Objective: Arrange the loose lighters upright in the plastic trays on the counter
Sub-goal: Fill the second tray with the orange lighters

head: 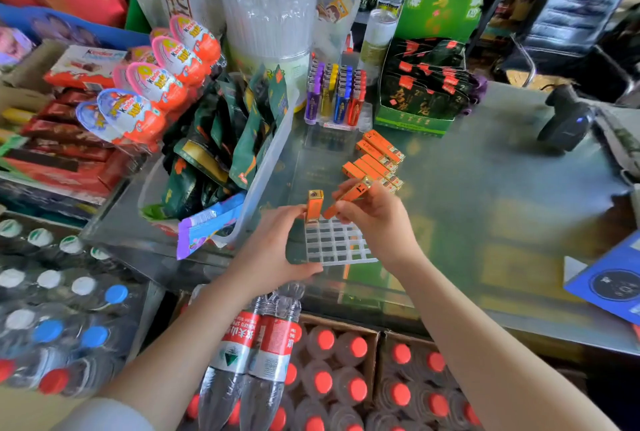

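Head view: the clear tray (337, 243) lies flat on the counter (485, 188) just in front of the person, its grid of cells nearly all empty. The left hand (273, 250) rests against the tray's near-left edge, thumb below and fingertips (298, 210) curled onto one orange lighter (314, 206) that stands upright in the far-left corner cell, metal head up. The right hand (374, 219) pinches a second lighter (349, 196) between thumb and fingers; it is tilted, base pointing down-left toward the tray's back row, head up and to the right. The loose pile (377, 160) of orange lighters lies flat on the counter just beyond the tray. A filled tray (337, 98) of coloured lighters stands farther back.

To do this step well, I would judge that the tilted lighter should be swung to vertical before it goes down, base first, into the cell beside the standing one. The left hand should steady both tray and seated lighter, since the light tray may slide or the first lighter may tip. Filling one row in order would keep the fingers clear of seated lighters. How deep the cells are cannot be told.
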A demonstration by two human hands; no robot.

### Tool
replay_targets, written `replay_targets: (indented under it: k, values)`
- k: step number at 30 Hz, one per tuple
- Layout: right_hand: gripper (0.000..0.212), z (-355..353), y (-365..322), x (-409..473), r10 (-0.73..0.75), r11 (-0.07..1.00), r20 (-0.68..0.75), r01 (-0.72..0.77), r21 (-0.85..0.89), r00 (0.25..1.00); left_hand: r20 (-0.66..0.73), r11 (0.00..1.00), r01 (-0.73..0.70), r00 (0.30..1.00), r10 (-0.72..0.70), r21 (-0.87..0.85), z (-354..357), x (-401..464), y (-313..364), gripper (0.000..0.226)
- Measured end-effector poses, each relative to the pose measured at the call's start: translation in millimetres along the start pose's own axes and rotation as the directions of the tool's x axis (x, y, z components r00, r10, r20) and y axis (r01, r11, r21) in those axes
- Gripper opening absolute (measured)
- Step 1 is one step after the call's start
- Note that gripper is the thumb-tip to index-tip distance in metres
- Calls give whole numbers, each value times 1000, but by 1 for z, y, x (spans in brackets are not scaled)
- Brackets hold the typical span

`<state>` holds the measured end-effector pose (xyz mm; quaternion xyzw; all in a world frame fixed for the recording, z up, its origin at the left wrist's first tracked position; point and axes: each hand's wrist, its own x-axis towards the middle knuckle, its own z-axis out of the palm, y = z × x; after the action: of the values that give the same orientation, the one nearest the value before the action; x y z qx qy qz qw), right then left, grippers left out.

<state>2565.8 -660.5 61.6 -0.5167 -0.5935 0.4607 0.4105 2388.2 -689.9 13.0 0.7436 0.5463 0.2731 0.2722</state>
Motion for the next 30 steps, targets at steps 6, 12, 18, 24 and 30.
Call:
replay_targets:
  k: [6,12,18,24,30]
  values:
    - [18,12,13,6,-153,907,58,164,-388,986,-5,1000,4,1000,-4,-6,-2,1,0,83]
    - [28,10,11,15,-281,818,135,311,-483,950,21,1000,-1,1000,1,3,-2,0,0,84]
    - [23,5,17,19,-270,773,243,360,-523,932,28,1000,18,999,-18,1,-3,1,-1,83]
    - [24,0,20,26,-286,719,296,408,-563,911,16,999,32,999,-33,33,-2,1,3,81]
    - [24,-4,23,33,-315,583,380,493,-646,870,31,996,63,997,-65,56,-5,1,7,82]
